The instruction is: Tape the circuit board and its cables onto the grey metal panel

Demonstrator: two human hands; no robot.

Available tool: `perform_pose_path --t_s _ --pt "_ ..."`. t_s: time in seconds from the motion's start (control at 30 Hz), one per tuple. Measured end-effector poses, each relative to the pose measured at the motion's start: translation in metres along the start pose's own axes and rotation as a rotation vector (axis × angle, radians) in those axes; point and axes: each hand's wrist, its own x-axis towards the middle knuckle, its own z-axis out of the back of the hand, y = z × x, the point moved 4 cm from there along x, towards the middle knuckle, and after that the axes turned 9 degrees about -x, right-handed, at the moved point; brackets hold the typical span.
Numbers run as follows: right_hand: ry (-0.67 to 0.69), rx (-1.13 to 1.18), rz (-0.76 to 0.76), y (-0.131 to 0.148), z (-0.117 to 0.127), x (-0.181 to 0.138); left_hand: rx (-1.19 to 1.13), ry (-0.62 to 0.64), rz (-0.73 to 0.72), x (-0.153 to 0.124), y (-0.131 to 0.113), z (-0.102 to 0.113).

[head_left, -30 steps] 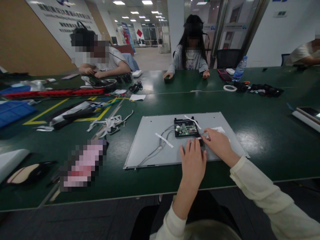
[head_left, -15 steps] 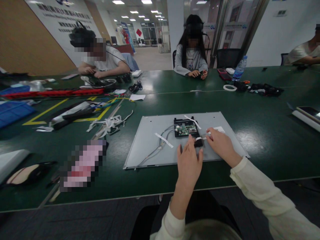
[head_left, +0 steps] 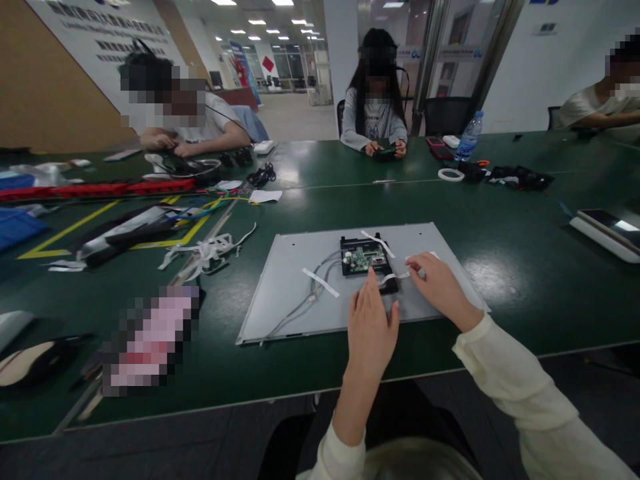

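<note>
A grey flat panel lies on the table, bearing a black bracket with a green circuit board in it. Grey cables run from the board toward the panel's near left corner. White tape strips lie over the cables and the bracket. My left hand is over the panel's near edge, fingers stretched and thumb apart, holding nothing. My right hand rests at the outer end of another tape strip, its fingers bent but apart; whether they touch the tape is unclear.
A tangle of white strips, a blurred pink item and a computer mouse lie to the left. Farther off are a tape roll, a water bottle and a white device. Several people sit around the table.
My right fingers have loosened from a pinch at the tape strip's end. The view has shifted slightly. Across the table, a person has raised a small dark object in both hands.
</note>
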Motion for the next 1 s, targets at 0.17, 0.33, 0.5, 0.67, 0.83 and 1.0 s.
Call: perform_pose_path --t_s 0.17,0.33,0.5,0.67,0.83,1.0 --pt "0.032 0.018 0.060 0.006 0.002 -0.002 0.000 0.010 -0.009 0.000 0.000 0.000" --pt "0.052 0.014 0.053 0.003 0.003 -0.001 -0.008 -0.001 -0.032 0.000 0.000 -0.001" --pt "0.048 0.072 0.135 0.010 0.009 -0.008 -0.041 -0.031 -0.018 0.000 0.000 0.002" --pt "0.203 0.087 0.311 0.027 0.011 -0.028 -0.125 -0.115 -0.020 -0.001 0.001 0.007" --pt "0.279 -0.013 0.350 0.032 0.005 -0.036 -0.174 -0.183 -0.004 -0.001 0.003 0.011" --pt "0.304 -0.089 0.331 0.035 0.003 -0.036 -0.204 -0.170 0.004 -0.001 0.002 0.012"
